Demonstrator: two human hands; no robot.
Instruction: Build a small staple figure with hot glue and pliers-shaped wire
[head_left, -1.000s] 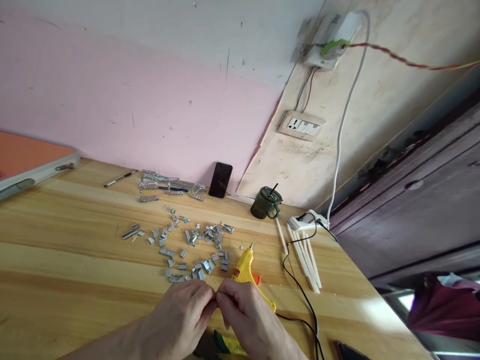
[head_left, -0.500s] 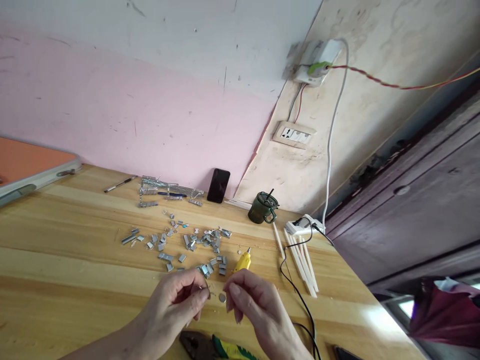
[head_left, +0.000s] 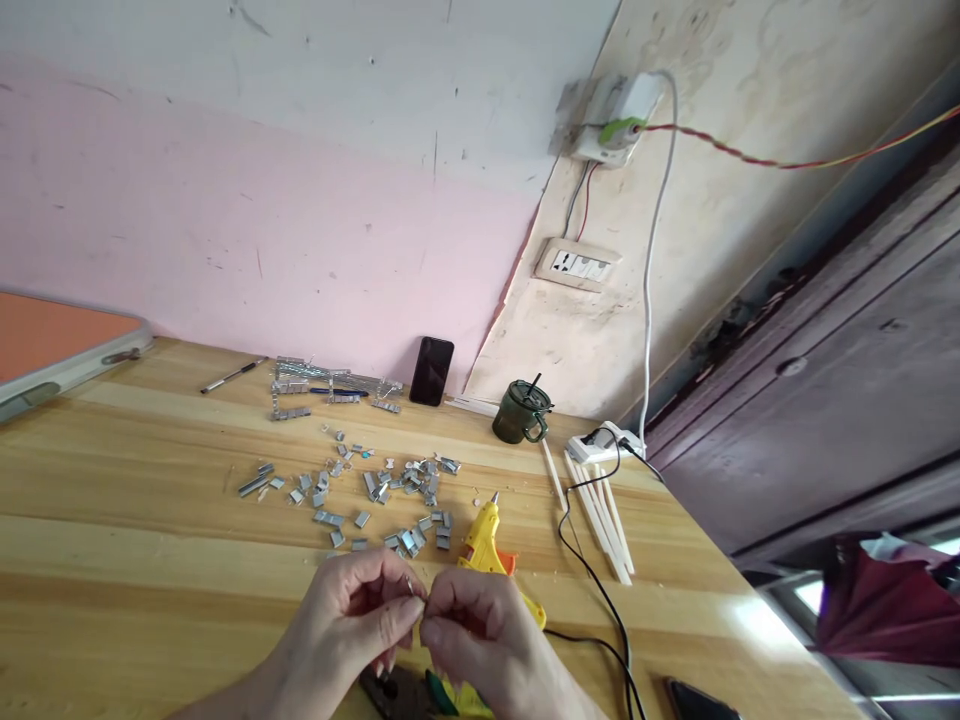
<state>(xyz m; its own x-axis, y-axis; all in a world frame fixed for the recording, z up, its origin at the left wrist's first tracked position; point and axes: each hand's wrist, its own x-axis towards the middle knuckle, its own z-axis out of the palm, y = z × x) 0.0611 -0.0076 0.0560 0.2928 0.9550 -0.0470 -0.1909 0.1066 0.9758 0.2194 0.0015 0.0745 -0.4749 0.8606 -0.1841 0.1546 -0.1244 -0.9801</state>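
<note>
My left hand (head_left: 352, 620) and my right hand (head_left: 480, 640) meet fingertip to fingertip low in the middle, just above the wooden table (head_left: 150, 520). Both pinch one tiny piece between them, too small to name. Just beyond the fingers lie several small grey metal pieces (head_left: 375, 490) scattered on the wood. A yellow glue gun (head_left: 487, 545) lies right behind my right hand. Pliers with green and yellow handles (head_left: 431, 695) lie under my hands at the bottom edge.
White glue sticks (head_left: 596, 510) and a black cord (head_left: 600, 590) lie at the right. A green mug (head_left: 517, 412), a power strip (head_left: 600, 445), an upright black phone (head_left: 433, 371), a pen (head_left: 234, 375) and assembled metal strips (head_left: 322, 385) line the wall. An orange board (head_left: 52, 340) sits far left.
My hands parted half a second ago, showing a small round disc on the table, then came back together in a pinch. The view has shifted slightly.
</note>
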